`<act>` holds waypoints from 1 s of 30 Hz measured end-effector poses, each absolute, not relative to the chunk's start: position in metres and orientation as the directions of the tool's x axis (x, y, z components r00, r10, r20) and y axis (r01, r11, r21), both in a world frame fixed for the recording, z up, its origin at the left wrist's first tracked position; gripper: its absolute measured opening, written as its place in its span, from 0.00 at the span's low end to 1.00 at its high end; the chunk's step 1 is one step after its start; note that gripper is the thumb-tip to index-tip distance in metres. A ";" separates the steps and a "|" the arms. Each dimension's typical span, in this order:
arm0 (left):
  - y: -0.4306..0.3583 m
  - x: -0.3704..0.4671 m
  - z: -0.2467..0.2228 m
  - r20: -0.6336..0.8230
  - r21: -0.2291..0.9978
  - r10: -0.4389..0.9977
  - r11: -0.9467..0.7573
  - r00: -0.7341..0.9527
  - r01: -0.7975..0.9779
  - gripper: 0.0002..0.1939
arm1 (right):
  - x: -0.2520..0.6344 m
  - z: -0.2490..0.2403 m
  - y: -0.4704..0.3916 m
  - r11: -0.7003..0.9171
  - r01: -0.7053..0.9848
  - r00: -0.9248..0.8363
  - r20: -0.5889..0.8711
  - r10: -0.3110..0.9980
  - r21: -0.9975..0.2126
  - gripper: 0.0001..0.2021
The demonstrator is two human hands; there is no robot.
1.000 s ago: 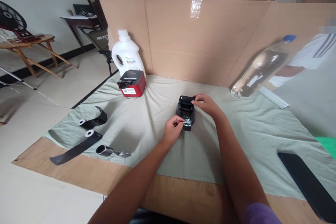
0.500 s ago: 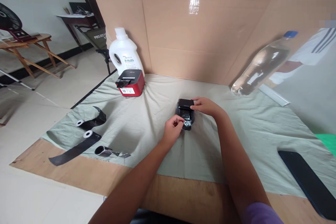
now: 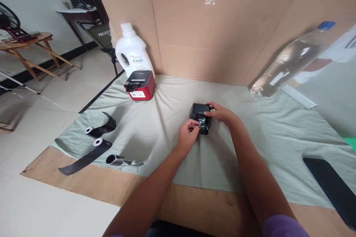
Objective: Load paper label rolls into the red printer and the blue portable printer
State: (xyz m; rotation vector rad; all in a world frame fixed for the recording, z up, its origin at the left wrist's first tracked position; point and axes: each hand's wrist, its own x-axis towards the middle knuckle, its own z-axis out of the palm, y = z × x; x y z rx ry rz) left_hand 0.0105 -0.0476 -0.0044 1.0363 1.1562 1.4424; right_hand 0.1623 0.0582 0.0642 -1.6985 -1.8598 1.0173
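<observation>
A small black device lies on the pale green cloth in front of me, with shiny black film at its near end. My left hand pinches the film's left edge between thumb and fingertips. At the device's upper right, my right hand grips its body, thumb on top and fingers around the far side. A red and black box-shaped printer stands farther back on the left, a piece of black film sticking out of its front.
Several black film rolls lie at the left. A white jug stands behind the printer. A leaning clear bottle and a dark phone are at the right. A cardboard panel closes the back.
The view has shifted, so the whole scene sits a little differently. The device's lid looks flatter, and my right hand's fingers have closed farther around its side. My left hand stays at the film.
</observation>
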 end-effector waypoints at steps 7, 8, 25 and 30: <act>-0.045 0.002 0.013 -0.076 0.990 0.983 0.053 -0.169 -0.133 0.30 | 0.158 0.084 0.047 -0.258 0.645 -0.161 -0.458 0.874 -0.719 0.30; -0.043 0.000 0.016 -0.077 0.994 0.986 0.064 -0.146 -0.089 0.33 | 0.158 0.085 0.046 -0.262 0.639 -0.165 -0.462 0.872 -0.723 0.29; -0.037 -0.018 0.038 -0.210 0.954 0.977 0.197 0.035 0.227 0.42 | 0.163 0.075 0.053 -0.295 0.576 -0.202 -0.483 0.852 -0.762 0.29; -0.035 -0.023 0.046 -0.196 0.890 0.979 0.156 0.050 0.429 0.38 | 0.164 0.073 0.055 -0.289 0.577 -0.206 -0.478 0.854 -0.764 0.30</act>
